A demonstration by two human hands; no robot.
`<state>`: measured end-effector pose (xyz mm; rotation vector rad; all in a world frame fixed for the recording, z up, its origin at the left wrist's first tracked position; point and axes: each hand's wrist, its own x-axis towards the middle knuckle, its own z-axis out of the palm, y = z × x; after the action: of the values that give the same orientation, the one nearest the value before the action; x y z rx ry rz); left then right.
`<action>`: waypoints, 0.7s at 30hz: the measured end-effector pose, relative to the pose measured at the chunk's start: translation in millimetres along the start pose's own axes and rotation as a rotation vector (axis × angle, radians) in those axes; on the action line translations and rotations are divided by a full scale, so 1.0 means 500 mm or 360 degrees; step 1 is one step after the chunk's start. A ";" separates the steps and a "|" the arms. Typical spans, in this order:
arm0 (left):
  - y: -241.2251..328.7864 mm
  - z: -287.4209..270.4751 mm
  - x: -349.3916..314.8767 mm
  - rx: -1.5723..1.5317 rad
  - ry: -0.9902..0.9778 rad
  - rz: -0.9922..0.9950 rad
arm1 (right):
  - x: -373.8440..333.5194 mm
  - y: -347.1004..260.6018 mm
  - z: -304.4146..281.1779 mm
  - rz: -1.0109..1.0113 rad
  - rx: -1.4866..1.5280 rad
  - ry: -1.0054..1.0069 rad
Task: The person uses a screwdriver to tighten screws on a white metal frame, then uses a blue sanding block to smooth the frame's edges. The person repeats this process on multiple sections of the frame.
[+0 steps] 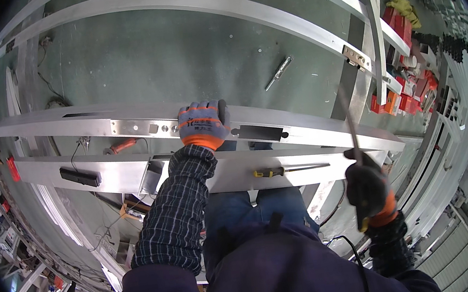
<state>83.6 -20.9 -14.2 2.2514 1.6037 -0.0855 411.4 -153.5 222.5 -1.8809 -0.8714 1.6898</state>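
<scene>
My left hand (203, 123), in a blue and orange glove, lies flat on a long aluminium profile (56, 124) beside its steel lock faceplate (138, 127). A black rectangular piece (259, 133) sits on the profile just right of that hand. My right hand (368, 188), in a dark glove with an orange cuff, grips a long thin metal rod (350, 123) that points up and away. A screwdriver with a yellow and black handle (284, 170) lies on the nearer aluminium profile (237, 172) between my hands.
A black handle (80, 177) sits on the near profile's left end. An orange-handled tool (122, 146) lies between the profiles. A small metal cylinder (278, 73) rests on the green floor. More aluminium bars (216, 2) lie beyond. Red boxes (400, 26) stand at right.
</scene>
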 end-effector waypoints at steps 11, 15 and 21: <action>-0.007 0.013 -0.013 -0.0005 0.0299 0.0079 | -0.010 0.341 0.068 0.0418 0.0266 0.0541; -0.002 0.025 -0.016 -0.0107 0.0562 0.0172 | -0.010 0.519 0.027 0.0228 -0.0148 0.0780; 0.003 0.020 -0.020 0.0032 0.0536 0.0190 | -0.065 0.670 -0.091 0.0137 -0.0260 0.1171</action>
<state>83.0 -33.6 -20.3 2.4727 1.6250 0.3265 505.1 -405.0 14.7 -2.4200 -0.6313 0.8436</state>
